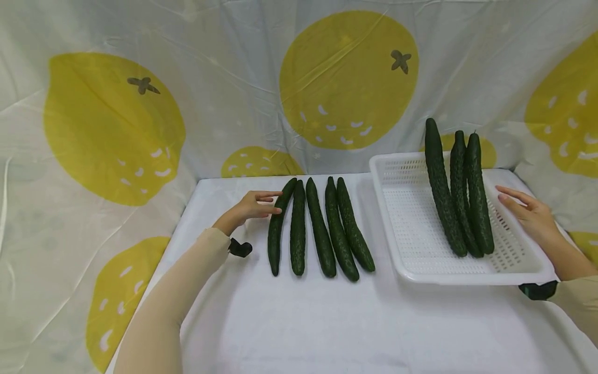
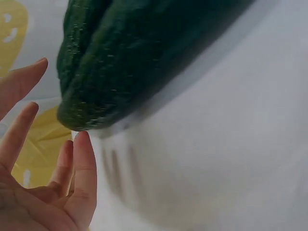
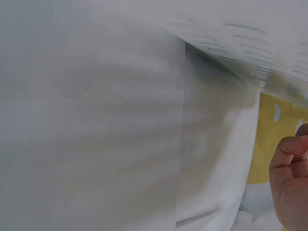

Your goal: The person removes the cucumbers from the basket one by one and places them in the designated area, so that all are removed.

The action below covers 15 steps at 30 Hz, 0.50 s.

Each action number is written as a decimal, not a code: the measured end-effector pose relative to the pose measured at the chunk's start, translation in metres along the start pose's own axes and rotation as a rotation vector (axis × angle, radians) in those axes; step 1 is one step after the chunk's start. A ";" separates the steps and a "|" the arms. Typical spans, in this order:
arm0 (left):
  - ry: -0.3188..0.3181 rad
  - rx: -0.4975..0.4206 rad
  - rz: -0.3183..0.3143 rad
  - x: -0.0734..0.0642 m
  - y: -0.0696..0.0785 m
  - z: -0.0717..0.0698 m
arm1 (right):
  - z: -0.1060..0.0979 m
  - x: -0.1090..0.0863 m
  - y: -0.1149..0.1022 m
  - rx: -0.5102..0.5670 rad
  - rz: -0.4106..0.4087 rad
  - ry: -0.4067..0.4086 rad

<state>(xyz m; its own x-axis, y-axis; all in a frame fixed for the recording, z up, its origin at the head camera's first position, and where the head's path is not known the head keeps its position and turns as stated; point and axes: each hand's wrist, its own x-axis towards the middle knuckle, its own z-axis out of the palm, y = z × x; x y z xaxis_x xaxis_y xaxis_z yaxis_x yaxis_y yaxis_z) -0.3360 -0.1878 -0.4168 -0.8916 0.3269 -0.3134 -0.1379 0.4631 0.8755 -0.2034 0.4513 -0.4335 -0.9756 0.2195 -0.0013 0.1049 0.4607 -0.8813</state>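
L sleeve [image 1: 159, 317] nearest cam, approx 8 o'clock; forearm angled up twd 1. L hand [image 1: 252, 205] by upper half of leftmost cuke [image 1: 276, 234], fingers apart, mostly straight, pointing approx 3 o'clock; tips at cuke's edge, can't tell if touching. That cuke is 1st of row of five cukes [image 1: 321, 228] on table [image 1: 327, 322], approx 6 o'clock. R hand [image 1: 532, 210] at 3 o'clock, just beside R rim of white basket [image 1: 458, 279], forearm in from 4; fingers extended twd 10-11, nothing held, rim contact unclear. Basket has three cukes [image 1: 461, 197], tops at 11-12.
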 end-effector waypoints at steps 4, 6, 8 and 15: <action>0.027 -0.035 0.029 -0.001 0.014 -0.003 | 0.000 0.000 0.000 -0.027 -0.007 0.007; 0.032 -0.049 0.052 -0.002 0.023 -0.002 | 0.000 0.000 0.000 -0.026 -0.006 0.006; 0.033 -0.074 0.074 -0.003 0.035 0.001 | 0.000 0.001 0.001 -0.013 -0.001 0.001; 0.004 -0.174 0.135 -0.003 0.078 0.023 | 0.001 0.002 0.002 0.023 -0.009 0.032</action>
<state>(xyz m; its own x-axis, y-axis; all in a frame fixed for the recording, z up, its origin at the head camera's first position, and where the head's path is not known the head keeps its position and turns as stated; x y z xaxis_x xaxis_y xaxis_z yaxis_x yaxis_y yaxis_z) -0.3336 -0.1337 -0.3564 -0.9087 0.3729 -0.1875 -0.0888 0.2663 0.9598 -0.2051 0.4520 -0.4357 -0.9698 0.2429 0.0218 0.0910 0.4433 -0.8917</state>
